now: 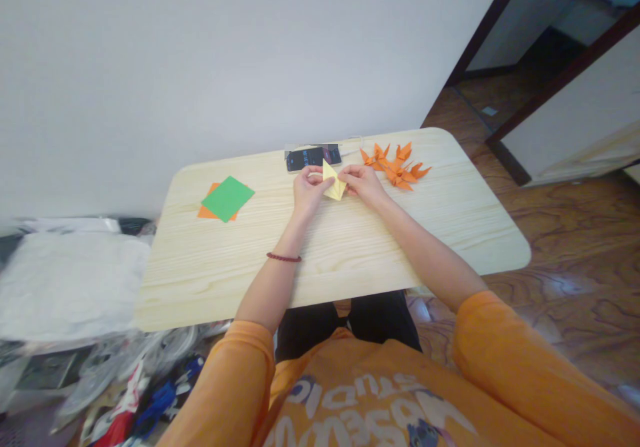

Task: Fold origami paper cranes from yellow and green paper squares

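A folded piece of yellow origami paper (333,186), kite-shaped with a pointed top, is held between my two hands above the table's middle. My left hand (310,190) pinches its left side, the thumb lying across the front. On the other side, my right hand (364,182) grips the right edge with thumb and fingertips. Just behind the paper lies a phone (305,160) with its screen lit. To the right of my right hand sits a cluster of several orange folded paper cranes (399,167).
Left on the wooden table (240,267) rests a green paper sheet (228,198) over an orange sheet (206,212). A white wall (225,54) rises behind the table. Bags and clothes (150,387) crowd the floor at left; a doorway opens at upper right.
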{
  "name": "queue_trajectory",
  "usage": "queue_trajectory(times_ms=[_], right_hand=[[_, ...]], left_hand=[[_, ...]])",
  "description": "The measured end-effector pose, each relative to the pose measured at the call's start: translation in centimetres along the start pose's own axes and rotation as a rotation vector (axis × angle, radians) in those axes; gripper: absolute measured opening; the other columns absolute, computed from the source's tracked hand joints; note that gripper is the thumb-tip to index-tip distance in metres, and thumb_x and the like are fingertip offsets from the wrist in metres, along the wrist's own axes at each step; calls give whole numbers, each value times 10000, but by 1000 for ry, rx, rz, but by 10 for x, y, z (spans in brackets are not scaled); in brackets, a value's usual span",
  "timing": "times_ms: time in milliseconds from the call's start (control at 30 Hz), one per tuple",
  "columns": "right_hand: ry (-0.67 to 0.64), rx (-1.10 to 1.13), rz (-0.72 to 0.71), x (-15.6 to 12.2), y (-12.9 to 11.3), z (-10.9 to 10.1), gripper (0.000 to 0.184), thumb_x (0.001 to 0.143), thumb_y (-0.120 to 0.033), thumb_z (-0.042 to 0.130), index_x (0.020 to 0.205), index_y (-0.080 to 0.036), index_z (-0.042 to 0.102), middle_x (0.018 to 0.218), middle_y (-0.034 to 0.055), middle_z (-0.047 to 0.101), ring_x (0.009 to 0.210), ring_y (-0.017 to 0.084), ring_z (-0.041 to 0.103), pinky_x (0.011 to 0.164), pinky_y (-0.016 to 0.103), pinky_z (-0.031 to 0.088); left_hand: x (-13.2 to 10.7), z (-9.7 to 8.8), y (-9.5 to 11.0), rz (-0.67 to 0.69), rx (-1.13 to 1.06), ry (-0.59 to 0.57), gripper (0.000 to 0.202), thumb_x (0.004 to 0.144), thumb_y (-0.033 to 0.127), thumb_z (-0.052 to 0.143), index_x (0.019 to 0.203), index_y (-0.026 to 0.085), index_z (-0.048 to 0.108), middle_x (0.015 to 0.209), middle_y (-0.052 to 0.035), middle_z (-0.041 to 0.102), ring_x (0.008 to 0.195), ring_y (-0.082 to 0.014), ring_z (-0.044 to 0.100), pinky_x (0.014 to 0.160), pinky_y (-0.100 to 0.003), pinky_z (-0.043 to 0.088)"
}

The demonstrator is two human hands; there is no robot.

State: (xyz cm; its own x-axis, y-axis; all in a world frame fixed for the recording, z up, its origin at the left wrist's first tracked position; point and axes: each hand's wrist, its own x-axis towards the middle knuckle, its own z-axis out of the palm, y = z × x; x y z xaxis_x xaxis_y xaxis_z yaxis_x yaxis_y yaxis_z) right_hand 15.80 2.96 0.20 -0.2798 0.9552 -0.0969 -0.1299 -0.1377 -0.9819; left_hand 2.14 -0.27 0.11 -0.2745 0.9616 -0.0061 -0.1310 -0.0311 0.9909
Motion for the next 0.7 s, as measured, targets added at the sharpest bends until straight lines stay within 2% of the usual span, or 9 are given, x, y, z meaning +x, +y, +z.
queue_trajectory(times_ms=[233,367,700], right_hand=[[-83,30,16,2,0,-4,173,651,-256,743,633,-127,629,496,-20,536,448,54,437,374,165,268],[-55,61,16,2,2,-4,182,625,-253,764,640,-129,631,528,-15,555,483,60,464,381,155,277],[-39,141,119,-3,-1,2,158,608,-171,687,591,-146,532,536,-26,529,472,44,454,359,138,198]], left_hand=[[2,-1,1,-20,15,29,293,535,168,756,751,167,558,515,49,603,462,-95,545,492,-197,401],[1,-1,1,5,-6,36,289,537,161,756,743,170,553,521,55,605,457,-82,536,487,-189,398],[-1,4,-2,70,-79,62,283,573,131,744,744,183,525,531,66,576,494,-77,532,540,-193,411]])
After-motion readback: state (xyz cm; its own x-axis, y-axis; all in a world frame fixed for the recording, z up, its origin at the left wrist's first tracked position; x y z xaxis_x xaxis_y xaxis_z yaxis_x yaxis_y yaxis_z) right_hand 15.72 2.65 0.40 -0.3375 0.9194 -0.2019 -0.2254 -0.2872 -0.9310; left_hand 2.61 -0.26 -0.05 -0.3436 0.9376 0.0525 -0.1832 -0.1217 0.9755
